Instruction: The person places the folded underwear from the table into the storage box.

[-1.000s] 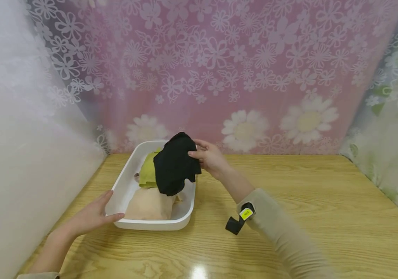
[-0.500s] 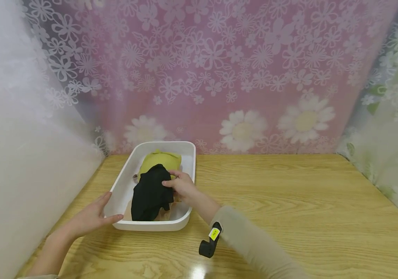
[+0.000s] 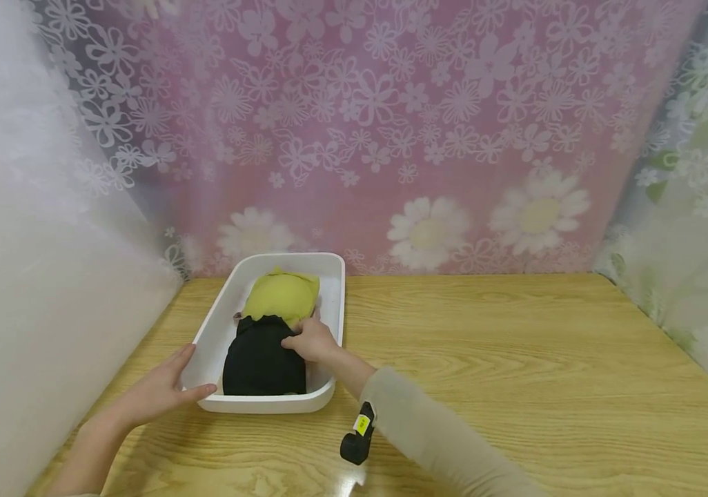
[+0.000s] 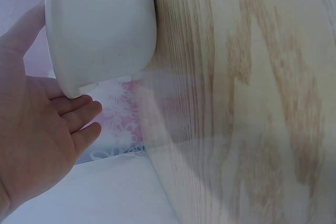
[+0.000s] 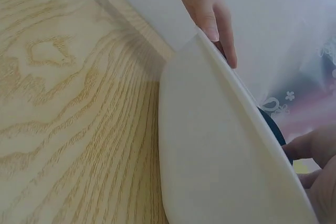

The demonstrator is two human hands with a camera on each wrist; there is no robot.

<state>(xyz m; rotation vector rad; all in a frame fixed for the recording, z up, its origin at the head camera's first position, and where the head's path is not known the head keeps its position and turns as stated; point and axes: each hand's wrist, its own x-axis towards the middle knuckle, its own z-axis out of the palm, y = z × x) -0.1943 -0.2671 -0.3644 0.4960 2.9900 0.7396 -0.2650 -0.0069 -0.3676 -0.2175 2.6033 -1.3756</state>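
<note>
A white plastic tub (image 3: 263,404) stands on the wooden table, with a folded black garment (image 3: 261,362) lying in its near half. Its right edge is pinched by my right hand (image 3: 313,339), thumb on top and the other fingers mostly hidden. Behind it sits a rounded yellow-green garment (image 3: 282,295), touching the black one. Beneath the black cloth only a sliver of a beige garment (image 3: 220,386) shows. My left hand (image 3: 158,392) rests at the tub's near left corner, thumb along the front rim; its fingers look relaxed in the left wrist view.
The wooden table (image 3: 484,359) extends to the right of the tub. A pink flowered curtain (image 3: 360,138) hangs behind, and a whitish sheet (image 3: 50,241) closes the left side. A black strap with a yellow label (image 3: 360,431) dangles from the right sleeve.
My right hand has brought the black garment down and left into the tub's near half, covering the beige one. The yellow-green garment is now more exposed. My left hand has stayed at the corner.
</note>
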